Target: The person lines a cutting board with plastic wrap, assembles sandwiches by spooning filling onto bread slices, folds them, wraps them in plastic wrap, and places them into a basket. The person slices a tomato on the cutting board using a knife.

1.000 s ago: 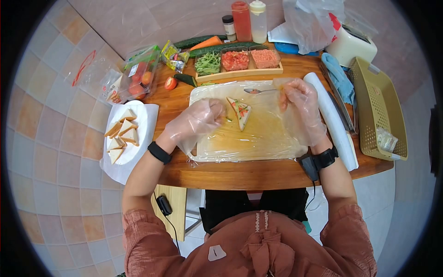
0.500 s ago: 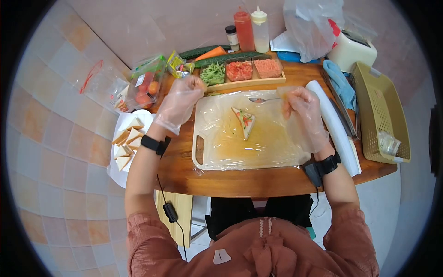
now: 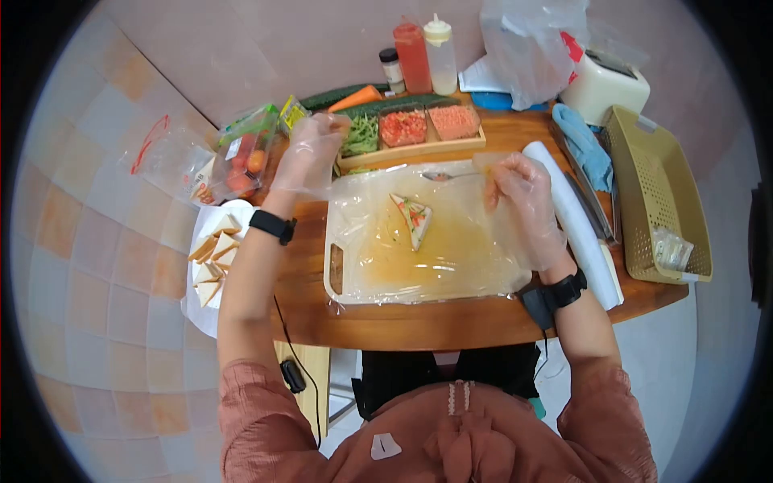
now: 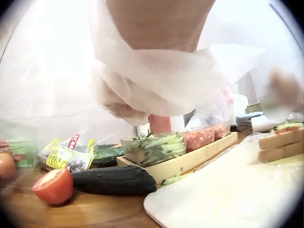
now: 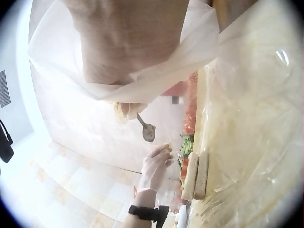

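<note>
My gloved right hand (image 3: 523,193) holds a small metal spoon (image 5: 148,133) by its handle above the right part of the cutting board. Over by the shredded cucumber (image 3: 361,135), my gloved left hand (image 3: 310,153) hovers with its fingertips close to that container's left side; its fingers bend loosely and nothing shows between them. A triangular sandwich (image 3: 413,221), topped with red and green bits, lies on the white cutting board (image 3: 332,278), which is covered in plastic film. In the left wrist view the glove's loose cuff covers much of the left hand.
Chopped tomato (image 3: 403,127) and a pale pink minced filling (image 3: 453,122) share the wooden tray (image 3: 419,149). Bread triangles (image 3: 211,270) lie at left. A halved tomato (image 4: 54,186) and cut cucumber (image 4: 111,180) sit left of the board. A white roll (image 3: 568,221) and basket (image 3: 664,201) are right.
My left hand has lifted off the board beside the sandwich and moved up and left, then slightly toward the shredded cucumber. The right hand keeps hold of the spoon in nearly the same place.
</note>
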Action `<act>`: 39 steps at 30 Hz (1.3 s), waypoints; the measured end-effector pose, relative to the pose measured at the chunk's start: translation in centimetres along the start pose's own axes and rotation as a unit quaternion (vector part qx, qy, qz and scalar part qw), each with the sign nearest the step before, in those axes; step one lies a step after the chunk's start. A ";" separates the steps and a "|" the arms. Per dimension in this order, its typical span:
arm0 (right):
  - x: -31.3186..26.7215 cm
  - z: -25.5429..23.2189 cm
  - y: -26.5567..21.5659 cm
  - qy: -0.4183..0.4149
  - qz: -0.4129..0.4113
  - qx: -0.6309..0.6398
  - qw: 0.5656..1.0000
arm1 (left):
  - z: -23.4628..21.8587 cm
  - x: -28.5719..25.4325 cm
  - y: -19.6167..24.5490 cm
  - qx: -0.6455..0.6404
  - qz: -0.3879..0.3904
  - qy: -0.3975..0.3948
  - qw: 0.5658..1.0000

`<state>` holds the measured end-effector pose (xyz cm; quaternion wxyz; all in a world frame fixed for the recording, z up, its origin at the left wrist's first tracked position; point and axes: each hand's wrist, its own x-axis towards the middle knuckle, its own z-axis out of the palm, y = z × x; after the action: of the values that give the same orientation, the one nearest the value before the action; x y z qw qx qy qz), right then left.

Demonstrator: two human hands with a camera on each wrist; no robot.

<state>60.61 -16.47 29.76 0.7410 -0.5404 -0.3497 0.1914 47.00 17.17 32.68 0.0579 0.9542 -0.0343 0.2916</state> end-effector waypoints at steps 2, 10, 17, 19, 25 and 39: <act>-0.1 -0.2 0.1 0.000 0.007 -0.003 1.000 | -3.9 0.4 4.7 0.177 0.011 -0.158 0.971; 0.0 0.2 0.7 -0.012 0.027 0.056 0.998 | -0.8 -6.3 7.4 -0.347 -0.118 -0.277 0.888; 0.3 -0.2 1.1 0.003 0.024 0.059 0.998 | -1.0 -4.5 11.2 -0.136 -0.067 -0.270 0.951; 0.3 -0.2 1.1 -0.003 0.022 0.055 0.998 | -1.3 -4.2 11.6 -0.141 -0.092 -0.265 0.949; 0.2 -0.4 1.2 -0.005 0.016 0.062 0.998 | -0.1 -4.2 11.4 -0.042 0.049 -0.273 0.960; -0.2 -0.1 0.1 -0.020 0.018 0.054 0.998 | -1.9 -4.9 9.2 -0.131 0.065 -0.151 0.978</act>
<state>60.54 -16.60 29.59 0.7584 -0.5020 -0.3439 0.2335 40.98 8.42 32.37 0.1576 0.9671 -0.1424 0.1403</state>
